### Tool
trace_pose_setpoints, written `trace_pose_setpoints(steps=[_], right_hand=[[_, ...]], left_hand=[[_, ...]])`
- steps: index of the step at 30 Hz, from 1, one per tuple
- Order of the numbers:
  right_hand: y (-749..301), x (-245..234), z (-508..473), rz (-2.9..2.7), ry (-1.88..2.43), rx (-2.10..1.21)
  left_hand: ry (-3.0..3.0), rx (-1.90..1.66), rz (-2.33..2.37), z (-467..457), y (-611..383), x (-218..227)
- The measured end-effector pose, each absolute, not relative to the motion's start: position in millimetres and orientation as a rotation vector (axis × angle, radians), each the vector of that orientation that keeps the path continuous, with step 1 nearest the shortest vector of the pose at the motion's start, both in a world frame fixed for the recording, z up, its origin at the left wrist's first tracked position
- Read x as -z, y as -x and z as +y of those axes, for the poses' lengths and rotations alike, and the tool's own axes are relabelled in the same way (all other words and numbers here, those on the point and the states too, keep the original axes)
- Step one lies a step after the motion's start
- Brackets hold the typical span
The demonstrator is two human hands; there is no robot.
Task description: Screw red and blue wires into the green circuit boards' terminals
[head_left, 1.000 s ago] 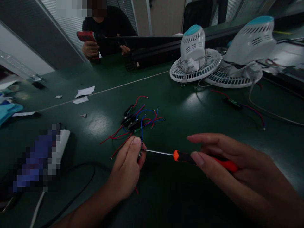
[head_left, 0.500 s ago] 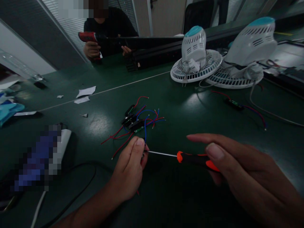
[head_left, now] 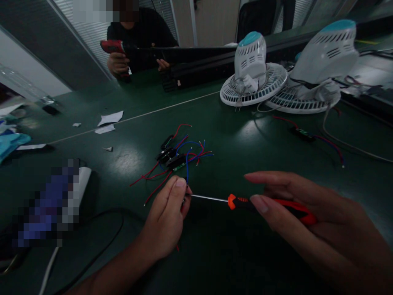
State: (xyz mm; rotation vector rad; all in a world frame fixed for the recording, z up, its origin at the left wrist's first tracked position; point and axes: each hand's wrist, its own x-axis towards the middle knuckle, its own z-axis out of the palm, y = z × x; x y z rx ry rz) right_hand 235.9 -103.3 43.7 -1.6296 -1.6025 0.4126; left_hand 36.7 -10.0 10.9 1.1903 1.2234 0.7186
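My left hand (head_left: 170, 209) pinches a small wired module, mostly hidden by the fingers. A blue wire (head_left: 187, 166) rises from it and a red wire end (head_left: 177, 248) shows below. In my right hand (head_left: 310, 221) is a screwdriver (head_left: 238, 202) with an orange and black handle. The thumb lies along the handle and the index finger is stretched out above it. The metal shaft points left, its tip reaching the module at my left fingertips. Just beyond my left hand lie several small black modules (head_left: 176, 162) with red and blue wires.
At the back right of the green table (head_left: 221, 254) two white fans (head_left: 251, 96) lie face down. Another wired module (head_left: 302, 134) is at the right. Paper scraps (head_left: 111, 118) and a cable (head_left: 101, 266) are at the left. Across the table a person (head_left: 150, 28) holds a red power drill (head_left: 112, 46).
My right thumb has slid forward along the screwdriver handle, and more of the handle's back end now shows. My left hand stays in place with the module.
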Motion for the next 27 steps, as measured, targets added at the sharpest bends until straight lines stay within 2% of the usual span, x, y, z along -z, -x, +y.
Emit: trace_pose_setpoints(steps=[13,23,27], right_hand=[[-236.2,-38.7,-106.1,-1.578,1.593,-0.436],[-237.1,-44.3,-107.1,-1.557,1.621,-0.622],[-236.8,-42.1,-106.3,-1.576,1.629,-0.549]], left_hand=[[-1.174,-0.781,1.214,-9.6,-39.4,-13.4],[-1.258,-0.716,1.222,-10.9,-37.7,-11.3],[-1.197,-0.732,1.215,-11.6,-37.6,-10.1]])
